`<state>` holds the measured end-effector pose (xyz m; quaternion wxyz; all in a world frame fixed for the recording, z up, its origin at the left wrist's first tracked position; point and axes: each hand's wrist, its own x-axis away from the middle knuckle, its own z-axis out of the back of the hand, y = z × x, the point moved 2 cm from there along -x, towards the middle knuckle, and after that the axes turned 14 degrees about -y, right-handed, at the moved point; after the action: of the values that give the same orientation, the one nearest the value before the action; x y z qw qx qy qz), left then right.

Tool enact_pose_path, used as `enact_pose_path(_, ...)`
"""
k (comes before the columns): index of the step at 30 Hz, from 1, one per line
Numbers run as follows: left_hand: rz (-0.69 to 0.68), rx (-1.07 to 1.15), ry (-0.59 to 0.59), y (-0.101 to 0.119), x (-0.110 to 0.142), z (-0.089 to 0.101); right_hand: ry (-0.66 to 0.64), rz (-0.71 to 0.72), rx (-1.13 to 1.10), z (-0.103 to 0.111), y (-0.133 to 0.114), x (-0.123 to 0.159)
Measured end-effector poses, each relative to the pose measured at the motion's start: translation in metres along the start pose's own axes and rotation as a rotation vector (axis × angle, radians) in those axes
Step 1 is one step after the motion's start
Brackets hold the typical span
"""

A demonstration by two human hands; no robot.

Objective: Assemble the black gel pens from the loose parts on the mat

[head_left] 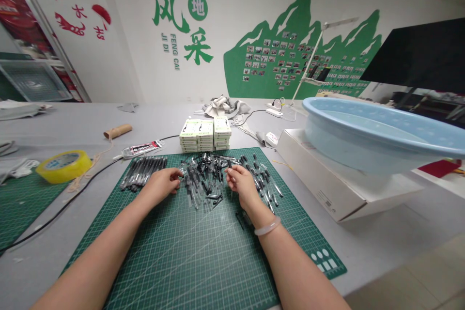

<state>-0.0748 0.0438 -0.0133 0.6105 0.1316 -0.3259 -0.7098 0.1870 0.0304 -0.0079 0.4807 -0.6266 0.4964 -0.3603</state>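
A loose pile of black and clear pen parts (203, 179) lies on the green cutting mat (189, 256). At its left edge is my left hand (162, 184), fingers curled together at the tips; whatever is in them is too small to make out. On the pile's right side, my right hand (241, 185) pinches a small black pen part (229, 163) between thumb and fingers. Beyond my left hand, a row of black-and-clear pens (140, 172) lies side by side. More loose pens (267, 184) are scattered to the right of my right hand, partly hidden by it.
Stacked small white-green boxes (196, 128) stand behind the pile. At right, a blue basin (341, 140) rests on a white carton (327, 189). Yellow tape (65, 167), a glue packet (143, 148) and a black cable (72, 203) lie at left. Cloths (225, 106) lie at the back.
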Motion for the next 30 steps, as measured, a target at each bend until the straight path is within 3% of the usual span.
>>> enact_pose_path(6, -0.011, -0.015, 0.004, -0.002, 0.000, 0.000, 0.077, 0.039, 0.136, 0.013, 0.004, -0.006)
enact_pose_path(11, 0.008, -0.093, 0.022, 0.007, 0.004, 0.002, 0.206, 0.025, 0.638, 0.031, 0.004, -0.009)
enact_pose_path(16, 0.010, -0.126, 0.029, 0.009, 0.005, 0.002, 0.173, -0.037, 0.969, 0.033, 0.007, -0.007)
enact_pose_path(25, 0.022, -0.095, 0.017, 0.007, 0.004, 0.002, 0.177, -0.067, 1.082, 0.027, 0.003, -0.003)
enact_pose_path(30, -0.031, -0.277, 0.107, 0.020, 0.010, 0.003, 0.166, -0.033, 1.029, 0.022, 0.003, -0.002)
